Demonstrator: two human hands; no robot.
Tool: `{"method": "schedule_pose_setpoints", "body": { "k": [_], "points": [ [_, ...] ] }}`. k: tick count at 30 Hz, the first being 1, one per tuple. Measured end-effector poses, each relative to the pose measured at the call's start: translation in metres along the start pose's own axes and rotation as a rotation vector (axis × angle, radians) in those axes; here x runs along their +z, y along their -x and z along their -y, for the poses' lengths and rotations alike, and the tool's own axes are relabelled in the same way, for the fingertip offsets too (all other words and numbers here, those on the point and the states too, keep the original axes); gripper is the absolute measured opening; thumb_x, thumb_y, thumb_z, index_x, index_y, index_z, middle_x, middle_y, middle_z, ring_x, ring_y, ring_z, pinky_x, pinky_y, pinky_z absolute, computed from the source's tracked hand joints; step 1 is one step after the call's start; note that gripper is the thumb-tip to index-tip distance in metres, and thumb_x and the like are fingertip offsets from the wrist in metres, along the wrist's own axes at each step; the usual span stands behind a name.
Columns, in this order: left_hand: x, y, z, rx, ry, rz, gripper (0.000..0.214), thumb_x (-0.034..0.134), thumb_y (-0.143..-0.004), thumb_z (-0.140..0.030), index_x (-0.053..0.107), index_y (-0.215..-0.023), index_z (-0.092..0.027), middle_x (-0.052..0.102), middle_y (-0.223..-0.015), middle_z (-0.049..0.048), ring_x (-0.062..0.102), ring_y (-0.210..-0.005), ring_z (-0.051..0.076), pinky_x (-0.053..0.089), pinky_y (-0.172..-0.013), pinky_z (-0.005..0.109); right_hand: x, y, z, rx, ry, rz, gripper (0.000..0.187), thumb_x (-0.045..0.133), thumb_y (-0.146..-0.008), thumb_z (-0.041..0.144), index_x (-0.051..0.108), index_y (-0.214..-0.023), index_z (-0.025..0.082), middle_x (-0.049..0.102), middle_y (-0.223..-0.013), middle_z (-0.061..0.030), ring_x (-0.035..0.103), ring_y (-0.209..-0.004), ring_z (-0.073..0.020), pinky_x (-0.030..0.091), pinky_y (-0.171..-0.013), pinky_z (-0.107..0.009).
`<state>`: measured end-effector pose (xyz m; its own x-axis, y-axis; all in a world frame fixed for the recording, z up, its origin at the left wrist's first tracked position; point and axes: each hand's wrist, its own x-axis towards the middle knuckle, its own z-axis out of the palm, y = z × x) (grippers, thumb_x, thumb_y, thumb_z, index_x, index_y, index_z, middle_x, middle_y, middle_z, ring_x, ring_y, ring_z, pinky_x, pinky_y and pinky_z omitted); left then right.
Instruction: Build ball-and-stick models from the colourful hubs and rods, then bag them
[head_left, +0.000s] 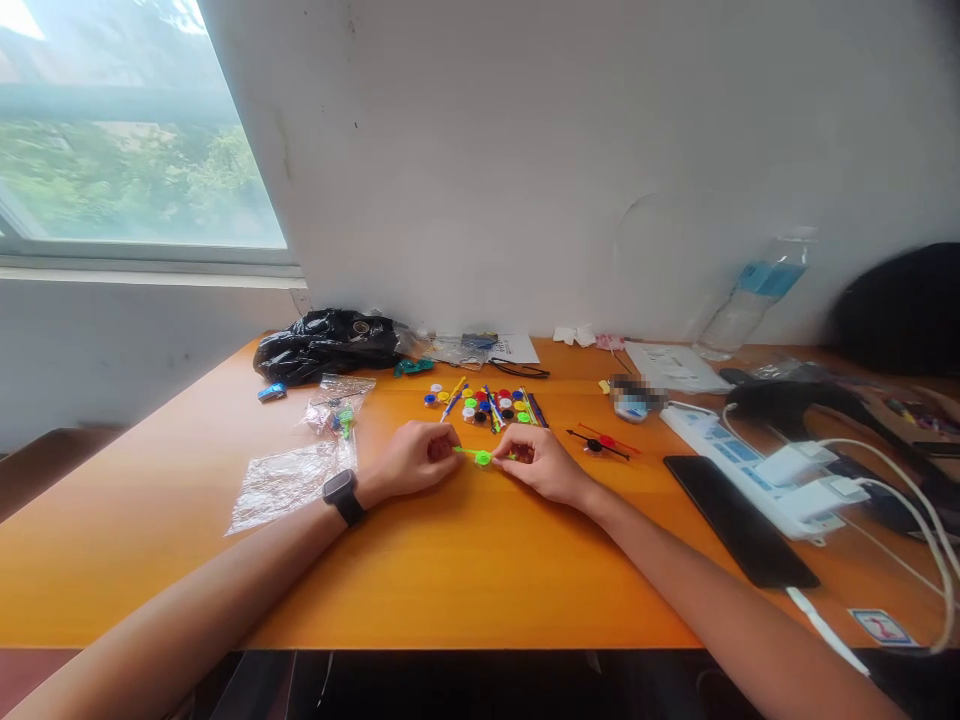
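Note:
A bright green plastic arrow spinner [482, 458] with a round centre is held between my two hands, low over the table. My left hand [412, 460], below a dark watch, pinches one end of its thin pointer. Closed on the other side, near the round centre, are the fingertips of my right hand [544, 462]. Just beyond my hands lie several coloured round plastic pieces [505, 415] in white, blue, yellow, red, black and green, with thin coloured sticks [491, 408] among them. Right of my right hand rest a black arrow spinner [595, 446] and a red one [609, 441].
Clear plastic bags [281, 485] lie left of my hands, a black plastic bag [330, 342] behind. On the right are a black phone [739, 520], a white power strip [720, 455] with plugged chargers and cables, and a tilted clear bottle [754, 295] by the wall.

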<state>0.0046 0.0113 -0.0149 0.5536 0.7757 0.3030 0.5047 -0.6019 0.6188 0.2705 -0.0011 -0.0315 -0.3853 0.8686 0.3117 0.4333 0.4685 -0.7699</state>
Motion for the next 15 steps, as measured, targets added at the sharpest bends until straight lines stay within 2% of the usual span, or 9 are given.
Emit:
{"method": "schedule_pose_setpoints", "body": {
  "k": [3, 6, 8, 11, 15],
  "points": [
    [0.000, 0.000, -0.001, 0.044, -0.071, -0.030, 0.012, 0.067, -0.092, -0.030, 0.070, -0.090, -0.019, 0.071, -0.076, 0.0013, 0.063, -0.065, 0.014, 0.046, -0.060, 0.025, 0.000, 0.000, 0.000, 0.016, -0.013, 0.012, 0.023, 0.076, -0.090, 0.041, 0.073, -0.081, 0.019, 0.067, -0.081, -0.0024, 0.052, -0.069, -0.0148, 0.041, -0.063, -0.028],
    [0.001, 0.001, -0.006, 0.199, -0.133, -0.081, 0.024, 0.066, -0.093, -0.030, 0.071, -0.115, -0.021, 0.076, -0.109, 0.0086, 0.071, -0.095, 0.023, 0.056, -0.082, 0.034, -0.001, 0.000, 0.000, 0.009, 0.001, 0.024, 0.017, 0.074, -0.090, 0.033, 0.072, -0.081, 0.019, 0.065, -0.082, -0.0022, 0.053, -0.070, -0.0148, 0.041, -0.064, -0.028],
    [0.003, 0.001, -0.010, 0.301, -0.162, -0.050, 0.033, 0.064, -0.095, -0.029, 0.068, -0.128, -0.023, 0.074, -0.124, 0.0106, 0.069, -0.112, 0.027, 0.056, -0.096, 0.039, -0.002, 0.001, 0.001, -0.011, 0.019, 0.027, 0.011, 0.071, -0.090, 0.027, 0.071, -0.082, 0.020, 0.066, -0.084, -0.0024, 0.055, -0.073, -0.0157, 0.042, -0.066, -0.028],
    [0.007, 0.001, -0.014, 0.374, -0.215, 0.022, 0.034, 0.062, -0.096, -0.026, 0.069, -0.129, -0.025, 0.074, -0.125, 0.0097, 0.069, -0.112, 0.027, 0.054, -0.100, 0.042, -0.003, 0.001, 0.003, -0.019, 0.047, 0.035, 0.008, 0.070, -0.091, 0.025, 0.071, -0.084, 0.021, 0.067, -0.085, -0.0025, 0.057, -0.075, -0.0168, 0.044, -0.068, -0.029],
    [0.012, 0.001, -0.013, 0.382, -0.216, 0.037, 0.030, 0.061, -0.096, -0.023, 0.072, -0.123, -0.024, 0.077, -0.118, 0.0098, 0.070, -0.106, 0.026, 0.055, -0.096, 0.040, -0.006, 0.001, 0.008, -0.044, 0.127, 0.041, 0.007, 0.071, -0.092, 0.029, 0.073, -0.090, 0.023, 0.071, -0.089, -0.0037, 0.062, -0.084, -0.0207, 0.048, -0.078, -0.034]
  ]
}}
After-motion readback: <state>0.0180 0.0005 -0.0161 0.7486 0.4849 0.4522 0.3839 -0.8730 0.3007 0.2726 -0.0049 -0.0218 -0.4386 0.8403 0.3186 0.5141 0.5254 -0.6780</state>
